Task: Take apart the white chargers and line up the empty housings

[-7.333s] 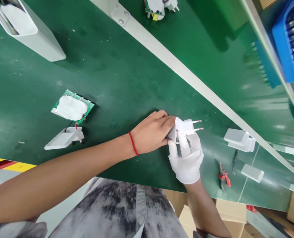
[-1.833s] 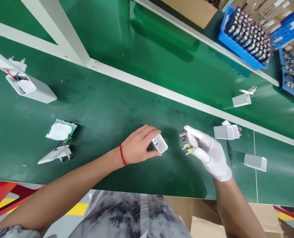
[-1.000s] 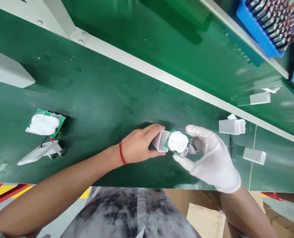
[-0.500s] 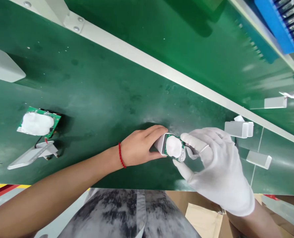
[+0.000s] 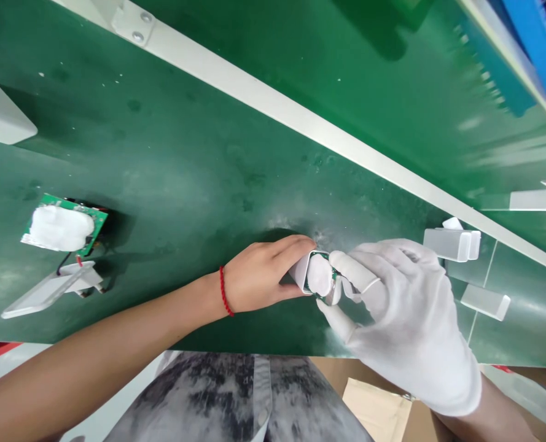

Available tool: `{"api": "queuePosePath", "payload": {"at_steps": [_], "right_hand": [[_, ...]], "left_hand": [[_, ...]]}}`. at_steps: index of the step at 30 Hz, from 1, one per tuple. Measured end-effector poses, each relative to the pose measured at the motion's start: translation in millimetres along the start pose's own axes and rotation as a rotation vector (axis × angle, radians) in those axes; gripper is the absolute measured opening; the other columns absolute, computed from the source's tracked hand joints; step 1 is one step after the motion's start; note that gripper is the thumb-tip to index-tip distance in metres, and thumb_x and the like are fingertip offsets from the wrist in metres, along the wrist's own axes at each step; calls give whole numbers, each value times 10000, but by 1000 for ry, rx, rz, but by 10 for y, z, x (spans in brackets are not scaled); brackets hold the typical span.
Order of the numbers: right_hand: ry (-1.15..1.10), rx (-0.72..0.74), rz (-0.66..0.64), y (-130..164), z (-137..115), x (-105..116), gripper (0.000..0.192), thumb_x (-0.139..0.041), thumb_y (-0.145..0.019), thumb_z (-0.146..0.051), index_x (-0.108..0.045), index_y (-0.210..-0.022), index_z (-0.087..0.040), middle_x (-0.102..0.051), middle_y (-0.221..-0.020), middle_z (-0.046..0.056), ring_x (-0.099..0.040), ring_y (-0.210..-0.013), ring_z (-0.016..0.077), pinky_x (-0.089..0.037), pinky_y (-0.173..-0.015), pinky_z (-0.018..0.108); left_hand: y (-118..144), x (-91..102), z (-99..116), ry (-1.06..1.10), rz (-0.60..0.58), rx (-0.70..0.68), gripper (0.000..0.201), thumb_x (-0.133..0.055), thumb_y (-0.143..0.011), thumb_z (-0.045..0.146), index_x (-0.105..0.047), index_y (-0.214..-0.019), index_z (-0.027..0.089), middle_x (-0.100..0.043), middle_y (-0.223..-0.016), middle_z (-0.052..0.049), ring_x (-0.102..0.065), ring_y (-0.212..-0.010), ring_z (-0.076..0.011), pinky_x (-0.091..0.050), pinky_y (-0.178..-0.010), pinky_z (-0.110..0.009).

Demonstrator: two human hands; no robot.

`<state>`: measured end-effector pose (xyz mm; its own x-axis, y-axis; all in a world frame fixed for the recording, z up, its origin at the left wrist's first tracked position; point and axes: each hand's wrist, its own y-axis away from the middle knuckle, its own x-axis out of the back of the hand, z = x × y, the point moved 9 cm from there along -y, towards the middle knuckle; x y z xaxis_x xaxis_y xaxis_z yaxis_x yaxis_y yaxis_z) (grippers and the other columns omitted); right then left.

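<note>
My bare left hand (image 5: 261,273), with a red cord at the wrist, is wrapped round a white plastic housing (image 5: 301,273). The housing's open end faces right. A green circuit board with a blob of white paste (image 5: 320,274) sits partly inside that end. My right hand (image 5: 406,319), in a white glove, pinches the board's outer end between thumb and fingers. Part of a white end piece shows under the gloved fingers. On the left lies another circuit board (image 5: 61,227) with white paste, wired to a white end cap with prongs (image 5: 51,288).
A white metal rail (image 5: 300,116) crosses the green bench (image 5: 185,184) diagonally. White housings (image 5: 448,244) lie to the right, with another housing (image 5: 485,301) nearer me. A white block (image 5: 0,113) is at the far left. A blue tray (image 5: 537,43) stands at upper right.
The circuit board has gone further left into the housing, pushed by my gloved right hand. My left hand keeps its hold. The view has shifted slightly.
</note>
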<state>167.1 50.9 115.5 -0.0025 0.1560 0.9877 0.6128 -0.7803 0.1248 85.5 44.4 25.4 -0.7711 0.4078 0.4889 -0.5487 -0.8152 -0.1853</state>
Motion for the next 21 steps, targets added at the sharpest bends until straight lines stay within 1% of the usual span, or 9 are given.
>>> {"api": "queuePosePath", "payload": {"at_steps": [4,10,15,21], "right_hand": [[-19,9,28,-24,-4,27,179,-611,-768,-238,-595,-937,-180,-643,-777,37,-571,-730,217,-404,-752,398],[-64,-2,14,-35,7,35,190,-610,-755,-221,-605,-942,-189,-641,-746,17,-575,-707,208,-409,-750,402],[-38,2,6,-41,3,22,164,-603,-761,-236,-609,-916,-184,-641,-743,23,-574,-706,208,-402,-741,390],[-18,-5,0,-39,-7,34,178,-608,-768,-247,-626,-934,-184,-658,-755,24,-592,-719,213,-408,-766,394]], "left_hand": [[-11,18,7,2,6,-4,446,-670,-874,342,-457,-1231,183,-645,-1239,-102,-698,-991,-193,-593,-714,-255],[-2,13,4,-11,-2,-12,420,-629,-900,350,-447,-1240,183,-641,-1249,-100,-697,-1000,-193,-588,-688,-251],[-6,31,29,-12,19,-29,401,-626,-902,330,-453,-1225,169,-652,-1228,-107,-701,-987,-189,-591,-701,-250],[-11,13,7,-2,-7,-4,418,-638,-894,330,-455,-1240,179,-643,-1248,-101,-702,-984,-190,-597,-725,-257]]}}
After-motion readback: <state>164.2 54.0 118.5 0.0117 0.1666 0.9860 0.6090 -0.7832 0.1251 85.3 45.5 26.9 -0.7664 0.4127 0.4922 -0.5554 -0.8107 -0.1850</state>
